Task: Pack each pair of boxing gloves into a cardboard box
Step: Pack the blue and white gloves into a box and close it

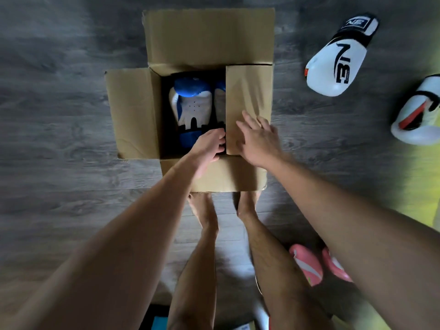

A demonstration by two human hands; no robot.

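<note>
At frame centre, the left hand (209, 145) gripped the edge of the folded flap (247, 91) of a brown cardboard box (207, 36) holding blue-and-white boxing gloves (190, 103). The right hand (256, 139) pressed flat on the flap, fingers released.

- The second blue-and-white glove (220, 101), just beyond the left hand (209, 145), lay mostly hidden under the box's right flap (248, 91).
- The left hand's fingertips curled at that flap's edge; whether they gripped it could not be told.
- Beyond the right hand (258, 139), the flap was blurred.
- Far right of the right hand, a white glove (419, 115) was cut off by the picture's edge.
- The pink gloves (307, 264), beside the right forearm, were partly covered by it.
</note>
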